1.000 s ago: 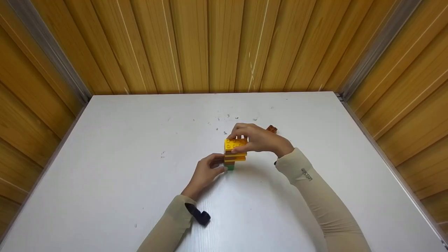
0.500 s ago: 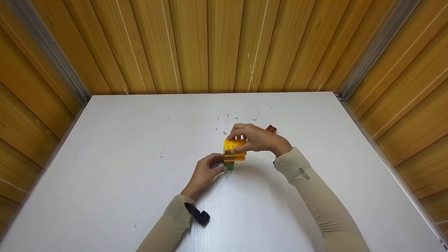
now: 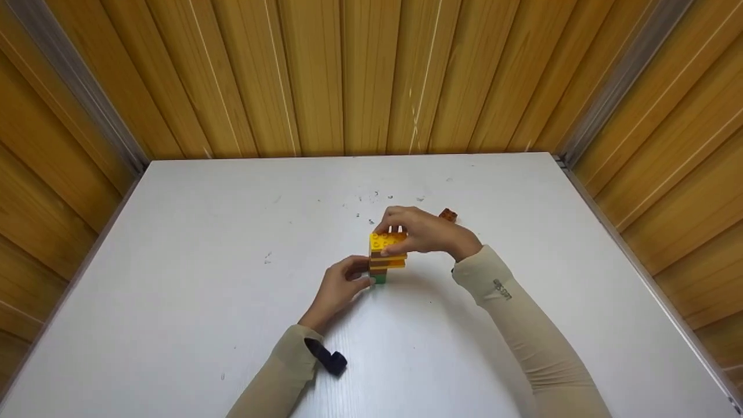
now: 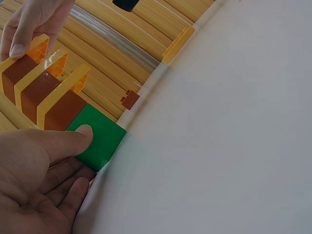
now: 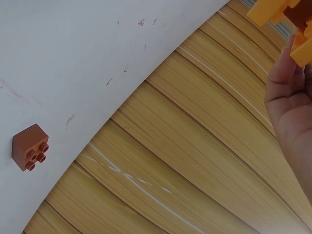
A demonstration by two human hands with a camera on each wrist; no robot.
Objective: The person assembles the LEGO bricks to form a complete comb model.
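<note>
A tower of toy building bricks stands upright on the white table point(image 3: 232, 302). Its base is a green brick point(image 4: 100, 136), and above it brown bricks point(image 4: 66, 109) alternate with yellow plates that jut out to one side. My left hand point(image 3: 338, 287) grips the base, the thumb pressed on the green face; its other fingers are partly hidden behind the tower. At the top, my right hand point(image 3: 421, 229) pinches the uppermost yellow plate point(image 3: 383, 239) between thumb and fingers. The right wrist view catches only part of the right hand, by the yellow plates point(image 5: 268, 10).
A loose brown brick point(image 3: 447, 215) lies beyond the right wrist, its studs showing in the right wrist view. A yellow plate point(image 4: 178, 45) also lies on the table in the left wrist view. Wood-patterned walls point(image 3: 319, 75) border the table at the back and sides.
</note>
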